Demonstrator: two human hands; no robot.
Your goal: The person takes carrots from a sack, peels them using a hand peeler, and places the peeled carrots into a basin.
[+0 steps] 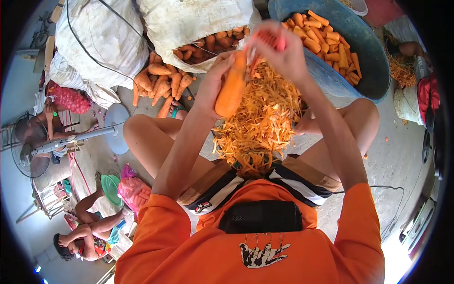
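Note:
My left hand is closed around a large, mostly peeled carrot, tilted with its thick end toward me. A red-handled peeler is gripped in my right hand, close to the carrot's far end; motion blurs the hand and the blade. Under both hands, between my legs, lies a big heap of orange carrot peelings. Whatever holds the heap is mostly covered.
Peeled carrots fill part of a blue tub at the far right. Unpeeled carrots spill near an open white sack. A standing fan is at left. Other people sit at left and far right.

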